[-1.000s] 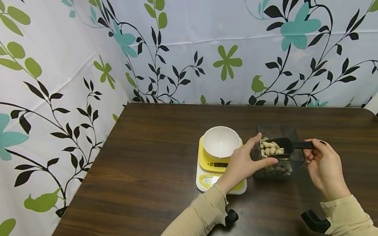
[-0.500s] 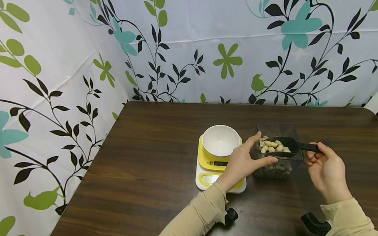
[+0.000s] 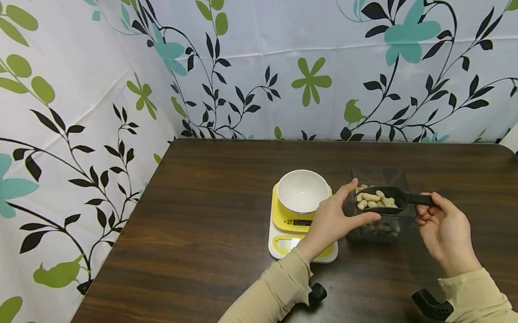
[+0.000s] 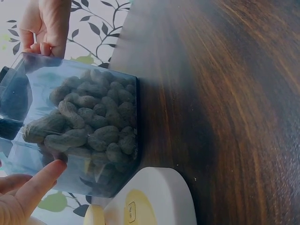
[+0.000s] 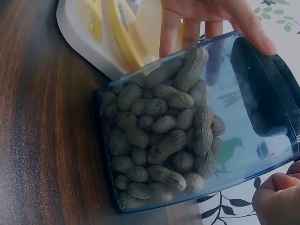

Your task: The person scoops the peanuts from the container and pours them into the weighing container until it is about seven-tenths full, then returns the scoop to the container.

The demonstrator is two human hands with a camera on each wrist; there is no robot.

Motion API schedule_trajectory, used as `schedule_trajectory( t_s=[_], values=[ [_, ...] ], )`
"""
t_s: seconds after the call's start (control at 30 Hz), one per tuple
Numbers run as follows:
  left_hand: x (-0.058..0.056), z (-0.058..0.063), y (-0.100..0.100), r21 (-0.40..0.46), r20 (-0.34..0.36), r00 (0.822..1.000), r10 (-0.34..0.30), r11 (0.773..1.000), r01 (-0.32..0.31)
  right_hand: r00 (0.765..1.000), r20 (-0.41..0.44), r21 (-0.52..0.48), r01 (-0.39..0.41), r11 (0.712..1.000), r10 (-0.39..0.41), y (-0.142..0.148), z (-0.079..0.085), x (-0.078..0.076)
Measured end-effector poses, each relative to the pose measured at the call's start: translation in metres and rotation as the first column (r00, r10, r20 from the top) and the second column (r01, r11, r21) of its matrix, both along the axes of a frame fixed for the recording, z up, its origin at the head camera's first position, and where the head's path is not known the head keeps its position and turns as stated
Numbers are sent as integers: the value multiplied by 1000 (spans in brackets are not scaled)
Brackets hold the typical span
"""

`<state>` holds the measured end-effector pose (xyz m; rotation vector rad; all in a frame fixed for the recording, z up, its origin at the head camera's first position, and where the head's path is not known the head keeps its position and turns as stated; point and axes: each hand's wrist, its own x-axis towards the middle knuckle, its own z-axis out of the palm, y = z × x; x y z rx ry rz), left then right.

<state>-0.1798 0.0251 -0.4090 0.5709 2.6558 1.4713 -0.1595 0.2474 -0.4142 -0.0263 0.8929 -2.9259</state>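
A clear box (image 3: pixel 375 235) of unshelled peanuts (image 5: pixel 164 122) stands on the table, right of the kitchen scale (image 3: pixel 279 225). My left hand (image 3: pixel 332 221) holds the box at its left side, thumb at the front rim and fingers farther back. In my right hand (image 3: pixel 447 232) the handle of a black scoop (image 3: pixel 418 199) is pinched. Lying level at the box's mouth, the scoop carries several peanuts (image 3: pixel 379 200). Through the wall in the right wrist view, the scoop's dark bowl (image 5: pixel 258 89) shows above the heap. My left palm is hidden from the head view.
A white bowl (image 3: pixel 303 191) sits on the yellow-and-white scale, close by my left wrist. The brown wooden table (image 3: pixel 196 228) extends to the left and front. Behind it hangs a leaf-patterned curtain (image 3: pixel 257 78).
The scoop has shifted slightly right within the box's mouth, and my right hand moved with it. My left hand has stayed on the box. Over the last half second little has moved.
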Motion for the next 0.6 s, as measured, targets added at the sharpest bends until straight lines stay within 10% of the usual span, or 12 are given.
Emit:
schedule_trajectory(
  t_s=[0.6],
  values=[
    [0, 0, 2, -1, -10, 1000, 6, 1000, -6, 1000, 22, -152, -11, 988, 15, 6, 1, 2]
  ],
)
